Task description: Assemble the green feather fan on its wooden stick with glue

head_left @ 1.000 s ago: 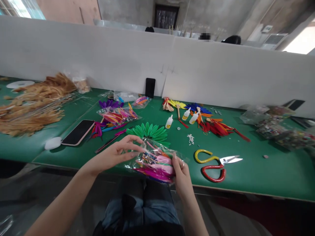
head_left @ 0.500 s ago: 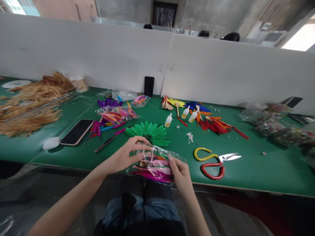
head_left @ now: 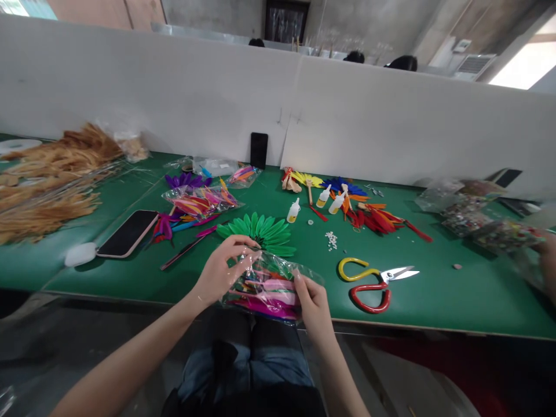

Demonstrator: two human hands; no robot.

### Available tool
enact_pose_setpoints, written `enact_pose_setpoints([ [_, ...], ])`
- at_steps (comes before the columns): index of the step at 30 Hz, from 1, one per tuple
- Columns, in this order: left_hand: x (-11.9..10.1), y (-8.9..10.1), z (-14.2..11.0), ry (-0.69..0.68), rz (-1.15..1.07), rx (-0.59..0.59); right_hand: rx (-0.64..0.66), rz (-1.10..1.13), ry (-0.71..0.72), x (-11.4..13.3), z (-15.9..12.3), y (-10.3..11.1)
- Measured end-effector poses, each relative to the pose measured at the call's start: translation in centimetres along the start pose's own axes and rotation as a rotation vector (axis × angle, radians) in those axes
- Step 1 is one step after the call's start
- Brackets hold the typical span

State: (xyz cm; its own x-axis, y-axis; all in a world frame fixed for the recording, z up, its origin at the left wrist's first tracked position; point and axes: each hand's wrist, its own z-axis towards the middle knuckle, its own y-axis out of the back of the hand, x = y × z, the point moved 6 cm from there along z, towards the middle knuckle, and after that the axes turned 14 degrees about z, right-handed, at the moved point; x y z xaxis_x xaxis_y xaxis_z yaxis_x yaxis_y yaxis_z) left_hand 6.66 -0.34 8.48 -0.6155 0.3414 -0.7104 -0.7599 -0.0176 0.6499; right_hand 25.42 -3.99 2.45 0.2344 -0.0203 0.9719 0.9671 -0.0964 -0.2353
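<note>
A clear plastic bag of pink, magenta and orange feathers (head_left: 271, 296) is held at the table's front edge, above my lap. My left hand (head_left: 226, 267) pinches its upper left edge between thumb and fingers. At the bag's right side, my right hand (head_left: 313, 298) grips it with the thumb on top; the fingers behind are partly hidden. Just beyond the bag, a fan of green feathers (head_left: 260, 229) lies spread on the green table. Scissors (head_left: 377, 284) with one yellow and one red handle lie open to the right of my right hand.
White glue bottles (head_left: 293, 211) and small white beads (head_left: 331, 240) lie past the scissors. A phone (head_left: 128, 233) lies at left; tan fibre bundles (head_left: 56, 185) are further left. Another person's hand (head_left: 548, 255) touches bags (head_left: 499, 231) at the right edge. A white partition (head_left: 174, 98) stands behind.
My left fingers have closed in on the bag's upper left edge. Another person's hand has come in at the right edge. The whole view has shifted slightly.
</note>
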Motion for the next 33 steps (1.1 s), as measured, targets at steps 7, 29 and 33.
enact_pose_setpoints([
  [7,1.9,3.1,-0.5,0.146,-0.045,-0.393,-0.268,0.43,-0.305,-2.4,0.0,3.1],
  [29,5.6,5.4,2.0,0.339,-0.24,-0.398,0.256,0.448,-0.174,0.6,6.6,-10.2],
  [33,10.7,10.8,6.8,0.468,-0.144,-0.468,0.187,0.405,-0.049,1.2,9.4,-8.1],
])
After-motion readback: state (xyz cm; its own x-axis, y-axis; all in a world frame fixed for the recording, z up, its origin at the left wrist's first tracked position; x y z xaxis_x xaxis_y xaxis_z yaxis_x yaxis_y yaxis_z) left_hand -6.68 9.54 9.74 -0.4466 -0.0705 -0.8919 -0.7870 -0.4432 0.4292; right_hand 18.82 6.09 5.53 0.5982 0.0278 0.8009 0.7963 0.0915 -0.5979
